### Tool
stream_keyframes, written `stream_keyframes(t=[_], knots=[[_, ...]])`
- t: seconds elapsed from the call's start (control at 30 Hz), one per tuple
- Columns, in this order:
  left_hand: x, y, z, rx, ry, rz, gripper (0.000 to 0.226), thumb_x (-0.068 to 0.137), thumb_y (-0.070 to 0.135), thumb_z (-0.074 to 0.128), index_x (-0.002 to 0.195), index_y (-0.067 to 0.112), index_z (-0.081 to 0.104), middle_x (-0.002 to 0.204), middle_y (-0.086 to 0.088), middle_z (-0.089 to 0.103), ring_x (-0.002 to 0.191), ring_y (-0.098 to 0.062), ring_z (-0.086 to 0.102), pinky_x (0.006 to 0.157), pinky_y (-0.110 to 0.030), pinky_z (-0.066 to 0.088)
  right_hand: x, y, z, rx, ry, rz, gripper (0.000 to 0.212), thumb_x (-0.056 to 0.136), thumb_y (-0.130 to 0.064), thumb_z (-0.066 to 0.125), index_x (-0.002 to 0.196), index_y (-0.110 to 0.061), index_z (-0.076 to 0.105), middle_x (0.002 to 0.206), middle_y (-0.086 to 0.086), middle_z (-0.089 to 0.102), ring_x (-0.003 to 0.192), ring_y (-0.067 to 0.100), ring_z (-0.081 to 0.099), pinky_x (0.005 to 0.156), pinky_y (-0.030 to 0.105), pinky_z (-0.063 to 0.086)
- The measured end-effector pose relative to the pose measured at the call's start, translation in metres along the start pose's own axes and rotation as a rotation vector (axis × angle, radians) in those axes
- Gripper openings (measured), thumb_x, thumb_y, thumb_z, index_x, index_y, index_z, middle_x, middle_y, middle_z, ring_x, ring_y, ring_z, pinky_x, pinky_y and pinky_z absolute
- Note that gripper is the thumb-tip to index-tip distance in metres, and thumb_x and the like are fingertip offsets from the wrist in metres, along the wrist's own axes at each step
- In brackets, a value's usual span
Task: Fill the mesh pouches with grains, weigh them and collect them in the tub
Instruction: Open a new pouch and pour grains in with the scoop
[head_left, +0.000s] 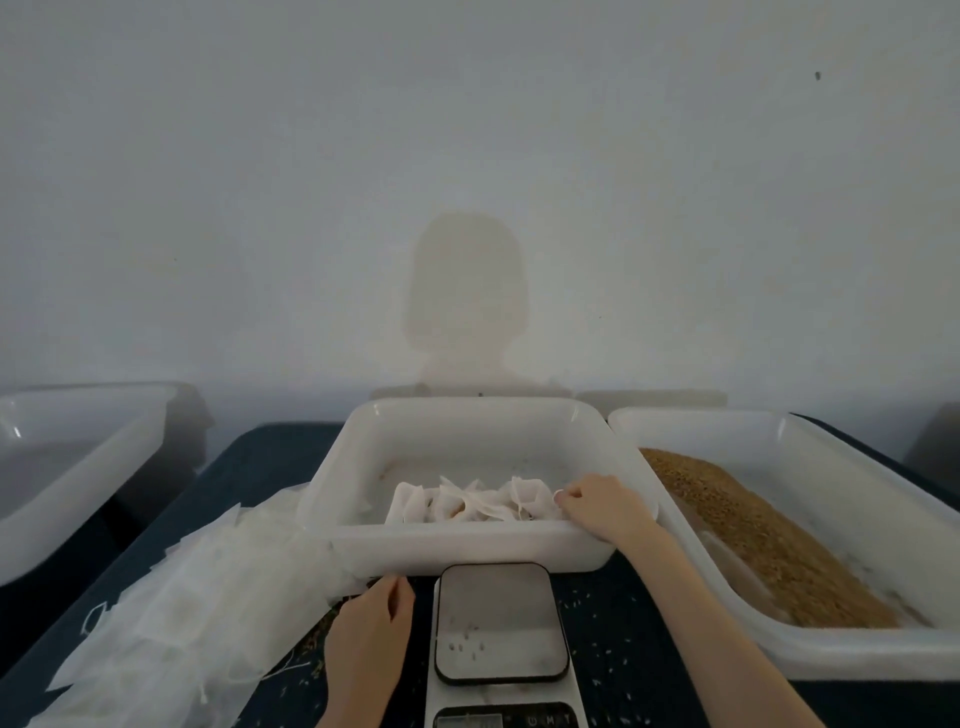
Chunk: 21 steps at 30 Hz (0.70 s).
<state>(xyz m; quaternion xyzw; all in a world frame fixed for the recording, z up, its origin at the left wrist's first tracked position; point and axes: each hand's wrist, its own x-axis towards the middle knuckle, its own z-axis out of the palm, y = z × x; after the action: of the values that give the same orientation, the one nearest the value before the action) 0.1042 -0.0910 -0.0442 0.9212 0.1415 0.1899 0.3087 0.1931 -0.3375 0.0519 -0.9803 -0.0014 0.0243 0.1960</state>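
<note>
A dark blue table (639, 613) stands against a pale wall (467, 156). On it, at centre, sits a white plastic tub (467, 551) holding a row of filled mesh pouches (467, 504) along its near inner wall. The right hand (602, 506) reaches over the tub's near right rim – its fingers are curled and its fingertips (563, 498) pinch the rightmost pouch in that row, or its drawstring; which of the two cannot be told.

The left hand (371, 629) rests low on the table just left of the digital kitchen scale (500, 623). Its fingers are curled together and its fingertips meet the near edge of the stack of empty mesh pouches (208, 587), apparently pinching one; the grip itself is hidden by the back of the hand.

The scale stands near centre, just in front of the tub, its grey platform bare but for a few stray grains. Its display is at the frame's bottom edge and is unreadable.

To the right, a second white tub (810, 654) holds a bed of brown grains (753, 540) – heaped toward its left side. Loose grains are scattered over the table around the scale. At far left stands a third white tub (78, 499); its contents cannot be made out.
</note>
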Motion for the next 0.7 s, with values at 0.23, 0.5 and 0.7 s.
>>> stream_keyframes(t=[0.23, 0.5, 0.7], knots=[[0.004, -0.010, -0.010, 0.095, 0.226, 0.008, 0.013, 0.079, 0.012, 0.071, 0.082, 0.021, 0.062, 0.076, 0.004, 0.058, 0.075, -0.017, 0.049, 0.060, -0.028, 0.039, -0.021, -0.017, 0.001, 0.005, 0.150, -0.252, 0.025, 0.092, -0.025, 0.050, 0.109, -0.024, 0.068, 0.110, -0.010, 0.066, 0.102, 0.013, 0.058, 0.090, 0.024, 0.038], [0.000, -0.019, -0.023, 0.120, 0.047, -0.156, 0.026, 0.088, 0.015, 0.060, 0.113, 0.020, 0.062, 0.118, -0.003, 0.061, 0.105, -0.027, 0.055, 0.086, -0.037, 0.040, -0.054, -0.042, 0.015, 0.101, 0.247, -0.607, 0.028, 0.091, -0.013, 0.048, 0.102, -0.023, 0.071, 0.106, -0.011, 0.066, 0.100, 0.006, 0.054, 0.086, 0.016, 0.039], [0.034, -0.031, -0.035, 0.115, -0.146, -0.387, 0.041, 0.091, -0.006, 0.052, 0.131, -0.014, 0.043, 0.134, -0.033, 0.044, 0.122, -0.041, 0.043, 0.106, -0.045, 0.028, -0.058, -0.042, 0.020, 0.170, 0.213, -0.593, 0.027, 0.092, -0.015, 0.048, 0.098, -0.024, 0.072, 0.103, -0.015, 0.066, 0.096, -0.001, 0.053, 0.072, 0.003, 0.033]])
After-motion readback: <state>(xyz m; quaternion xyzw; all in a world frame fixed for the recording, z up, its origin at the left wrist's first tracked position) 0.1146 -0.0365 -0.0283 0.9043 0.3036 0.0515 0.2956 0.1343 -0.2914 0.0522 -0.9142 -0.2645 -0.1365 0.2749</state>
